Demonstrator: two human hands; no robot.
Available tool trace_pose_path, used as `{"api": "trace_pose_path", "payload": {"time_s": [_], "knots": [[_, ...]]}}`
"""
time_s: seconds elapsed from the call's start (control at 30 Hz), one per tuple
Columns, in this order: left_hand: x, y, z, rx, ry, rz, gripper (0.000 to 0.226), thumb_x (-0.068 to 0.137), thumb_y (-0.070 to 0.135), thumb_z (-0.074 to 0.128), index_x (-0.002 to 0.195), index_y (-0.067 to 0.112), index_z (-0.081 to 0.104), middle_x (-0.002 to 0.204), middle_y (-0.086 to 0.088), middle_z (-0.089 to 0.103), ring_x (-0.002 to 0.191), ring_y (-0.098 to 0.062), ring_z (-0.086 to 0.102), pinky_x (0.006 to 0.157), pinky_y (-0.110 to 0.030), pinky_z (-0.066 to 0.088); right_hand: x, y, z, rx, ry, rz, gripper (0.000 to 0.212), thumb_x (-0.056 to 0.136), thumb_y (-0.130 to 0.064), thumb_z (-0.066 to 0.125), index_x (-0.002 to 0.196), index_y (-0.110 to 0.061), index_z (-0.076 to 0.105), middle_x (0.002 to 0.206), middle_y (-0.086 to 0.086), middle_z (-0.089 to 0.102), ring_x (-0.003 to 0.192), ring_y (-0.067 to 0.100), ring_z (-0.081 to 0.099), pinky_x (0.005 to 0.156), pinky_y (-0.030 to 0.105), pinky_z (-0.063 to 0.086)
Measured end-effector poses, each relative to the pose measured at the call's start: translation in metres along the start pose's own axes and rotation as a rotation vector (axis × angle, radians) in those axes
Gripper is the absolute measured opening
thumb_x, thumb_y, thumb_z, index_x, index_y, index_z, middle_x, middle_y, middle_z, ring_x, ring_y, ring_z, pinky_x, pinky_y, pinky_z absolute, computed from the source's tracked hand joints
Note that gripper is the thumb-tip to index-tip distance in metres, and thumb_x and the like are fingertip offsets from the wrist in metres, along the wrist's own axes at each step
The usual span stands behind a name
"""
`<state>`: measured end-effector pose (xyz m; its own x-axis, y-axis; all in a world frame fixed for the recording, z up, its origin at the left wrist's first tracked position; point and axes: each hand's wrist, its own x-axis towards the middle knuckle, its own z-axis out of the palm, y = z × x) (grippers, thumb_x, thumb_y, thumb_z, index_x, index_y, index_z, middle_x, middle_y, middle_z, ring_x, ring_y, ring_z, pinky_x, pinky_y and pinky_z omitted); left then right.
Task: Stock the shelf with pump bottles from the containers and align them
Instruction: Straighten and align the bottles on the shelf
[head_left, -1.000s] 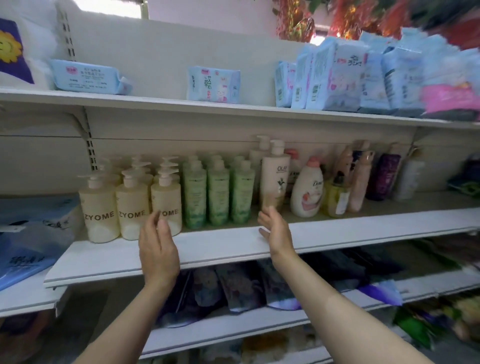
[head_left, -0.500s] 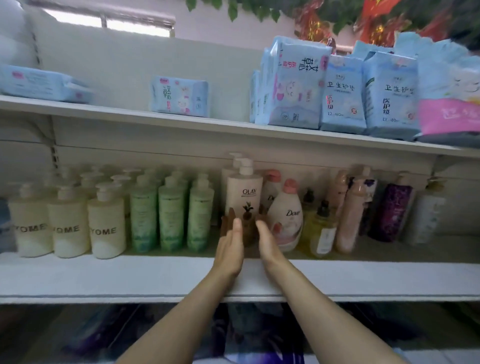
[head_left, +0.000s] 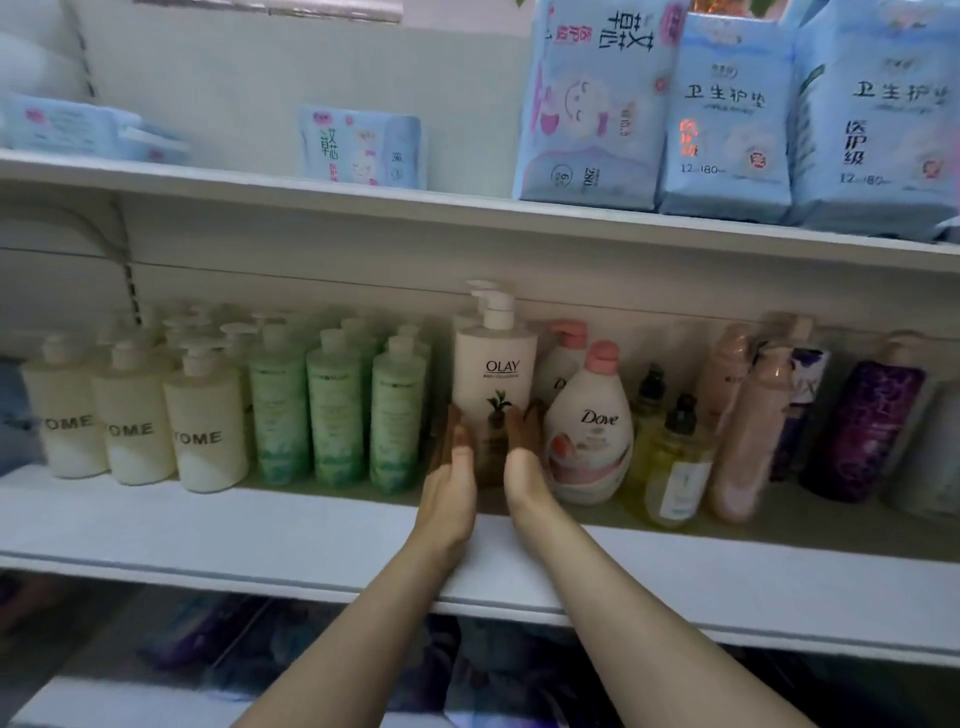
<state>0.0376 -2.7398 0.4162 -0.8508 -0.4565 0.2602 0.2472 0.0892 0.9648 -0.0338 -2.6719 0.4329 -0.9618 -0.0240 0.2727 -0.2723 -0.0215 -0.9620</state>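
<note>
The Olay bottle (head_left: 493, 384) is flanked by both hands on the middle shelf (head_left: 260, 525), where it stands between the green bottles (head_left: 332, 410) and the Dove bottle (head_left: 589, 421). The left hand (head_left: 449, 483) is laid against its left side and the right hand (head_left: 524, 467) against its right, fingers straight and flat rather than curled; nothing is lifted.

The step appears to be squaring the bottle into line. It would best be done with even pressure kept low on the body, so the tall pump (head_left: 491, 304) is not tipped back into the second bottle behind it, and with the label turned forward to match the cream bottles (head_left: 205, 431) at the left.

No stock containers can be seen. The shelf above carries blue packets (head_left: 722, 114); the shelf below is too blurred to read.
</note>
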Motion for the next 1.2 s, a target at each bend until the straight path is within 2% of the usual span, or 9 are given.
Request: {"api": "trace_pose_path", "payload": {"time_s": [0.13,0.27,0.37,0.4,0.5,0.57,0.83,1.0,1.2], "knots": [[0.004,0.0,-0.002,-0.009,0.039,-0.047,0.093,0.073,0.087,0.023,0.15,0.038,0.036,0.153,0.006,0.043,0.14,-0.009,0.038,0.12,-0.035,0.027,-0.007,0.007,0.004,0.027,-0.016,-0.036,0.071,0.099,-0.052,0.042,0.157,-0.017,0.022,0.163,0.006,0.026,0.149,0.021,0.026,0.123,0.044,0.02],[0.002,0.002,-0.001,0.034,0.043,-0.011,0.094,0.074,0.085,0.018,0.153,0.036,0.03,0.157,0.006,0.036,0.144,-0.008,0.032,0.122,-0.034,0.024,-0.002,0.005,0.005,0.133,-0.047,0.011,0.095,0.077,-0.071,0.041,0.154,-0.016,0.033,0.159,0.007,0.036,0.146,0.023,0.033,0.121,0.047,0.025],[0.001,0.001,-0.002,0.063,0.047,0.03,0.085,0.08,0.079,0.017,0.155,0.039,0.023,0.159,0.009,0.03,0.146,-0.006,0.026,0.122,-0.033,0.02,0.015,0.002,0.009,0.276,0.023,0.066,0.064,0.086,-0.056,0.055,0.136,-0.016,0.051,0.146,0.014,0.05,0.139,0.028,0.044,0.119,0.048,0.029],[0.001,0.001,-0.002,0.069,0.044,0.036,0.081,0.082,0.077,0.017,0.155,0.04,0.021,0.16,0.01,0.028,0.146,-0.006,0.025,0.123,-0.032,0.019,0.021,0.002,0.009,0.281,0.021,0.057,0.064,0.083,-0.058,0.058,0.131,-0.016,0.054,0.141,0.015,0.056,0.135,0.029,0.049,0.118,0.048,0.032],[0.002,-0.001,-0.002,0.074,0.035,0.035,0.07,0.091,0.072,0.02,0.155,0.043,0.019,0.161,0.01,0.025,0.147,-0.006,0.022,0.123,-0.034,0.017,0.032,0.009,0.011,0.272,-0.032,0.083,0.091,0.064,-0.08,0.064,0.131,-0.019,0.06,0.132,0.005,0.065,0.126,0.023,0.058,0.114,0.046,0.038],[0.003,-0.002,-0.001,0.077,0.036,0.028,0.062,0.097,0.066,0.021,0.155,0.043,0.018,0.162,0.008,0.024,0.148,-0.008,0.022,0.123,-0.035,0.017,0.036,0.017,0.012,0.256,-0.05,0.09,0.099,0.058,-0.088,0.066,0.131,-0.022,0.061,0.129,0.0,0.067,0.123,0.021,0.06,0.113,0.046,0.04],[0.003,-0.001,0.0,0.071,0.025,0.028,0.075,0.086,0.071,0.02,0.156,0.041,0.015,0.163,0.01,0.018,0.149,-0.006,0.017,0.124,-0.035,0.015,0.035,0.017,0.011,0.194,-0.075,0.091,0.099,0.056,-0.091,0.066,0.13,-0.025,0.063,0.126,-0.003,0.069,0.119,0.018,0.063,0.111,0.046,0.042],[0.005,-0.002,-0.001,0.092,0.026,0.033,0.062,0.098,0.063,0.023,0.156,0.041,0.013,0.164,0.009,0.017,0.15,-0.007,0.015,0.124,-0.036,0.015,0.032,0.01,0.012,0.187,-0.072,0.054,0.095,0.056,-0.089,0.067,0.125,-0.024,0.066,0.122,-0.004,0.071,0.115,0.015,0.065,0.11,0.044,0.044],[0.005,-0.003,-0.001,0.109,0.022,0.044,0.061,0.099,0.06,0.024,0.156,0.04,0.012,0.164,0.009,0.016,0.15,-0.007,0.014,0.124,-0.036,0.014,0.03,0.007,0.012,0.22,-0.065,0.073,0.104,0.049,-0.09,0.069,0.126,-0.022,0.063,0.121,-0.003,0.071,0.113,0.015,0.066,0.109,0.044,0.046]]}}
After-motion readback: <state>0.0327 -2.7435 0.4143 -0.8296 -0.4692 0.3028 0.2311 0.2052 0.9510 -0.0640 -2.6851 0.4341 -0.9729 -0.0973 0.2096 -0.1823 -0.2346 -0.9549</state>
